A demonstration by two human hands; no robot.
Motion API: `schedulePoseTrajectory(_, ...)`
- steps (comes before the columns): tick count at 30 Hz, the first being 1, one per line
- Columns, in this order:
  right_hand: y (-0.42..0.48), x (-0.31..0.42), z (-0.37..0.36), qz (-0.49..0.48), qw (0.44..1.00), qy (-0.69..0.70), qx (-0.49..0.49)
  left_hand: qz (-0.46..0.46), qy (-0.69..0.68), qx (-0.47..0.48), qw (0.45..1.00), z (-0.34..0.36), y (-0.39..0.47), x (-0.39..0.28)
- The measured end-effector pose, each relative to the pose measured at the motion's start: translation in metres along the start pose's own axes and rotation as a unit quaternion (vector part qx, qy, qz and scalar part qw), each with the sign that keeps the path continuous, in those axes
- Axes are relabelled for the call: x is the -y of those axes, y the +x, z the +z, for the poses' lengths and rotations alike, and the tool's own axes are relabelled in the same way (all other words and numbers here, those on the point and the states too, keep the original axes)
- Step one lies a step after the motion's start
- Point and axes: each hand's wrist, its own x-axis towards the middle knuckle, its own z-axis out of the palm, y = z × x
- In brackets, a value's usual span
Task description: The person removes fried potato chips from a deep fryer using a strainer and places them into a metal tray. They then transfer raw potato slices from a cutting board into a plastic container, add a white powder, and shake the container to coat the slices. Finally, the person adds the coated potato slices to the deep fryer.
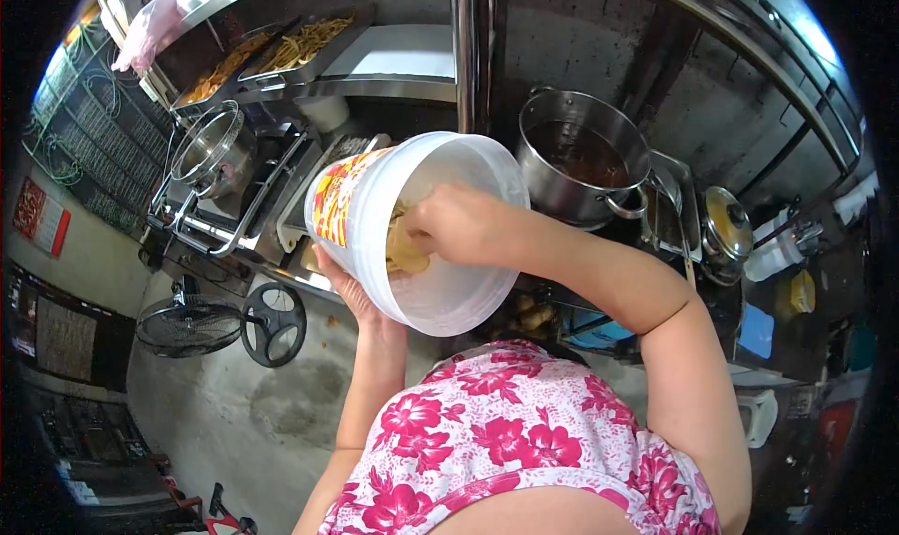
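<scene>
A translucent white plastic bucket (449, 303) with a red and yellow printed label is tilted in front of me, its mouth facing my right side. My left hand (355, 293) holds its outer wall from below left; most of those fingers are hidden behind it. Inside the mouth, my right hand (460, 222) has its fingers curled on pale yellow slices (405, 247), which look like food. The fingertips are partly hidden among the slices. Behind the bucket to the right, a large steel pot (562, 177) contains dark liquid.
Metal trays of fried-looking strips (302, 43) and orange pieces (228, 68) sit on the upper left shelf. Below are a steel pot with a wire strainer (214, 149). A lidded pot (725, 229) and a tray with utensils (671, 198) stand right. A fan (189, 324) occupies the floor left.
</scene>
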Motion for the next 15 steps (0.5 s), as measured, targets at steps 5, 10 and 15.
schedulePoseTrajectory(5, 0.004, -0.002, -0.003, -0.043, 0.999, 0.001, 0.033, -0.003, -0.005, 0.017, 1.0, -0.003, -0.001, -0.002)
schedulePoseTrajectory(10, 0.001, 0.001, -0.006, -0.051, 0.998, 0.033, 0.012, -0.003, -0.003, 0.019, 1.0, -0.002, -0.001, -0.001)
schedulePoseTrajectory(15, -0.005, 0.013, -0.005, -0.078, 0.993, -0.085, 0.008, -0.001, 0.014, 0.013, 1.0, 0.0, -0.003, -0.002)
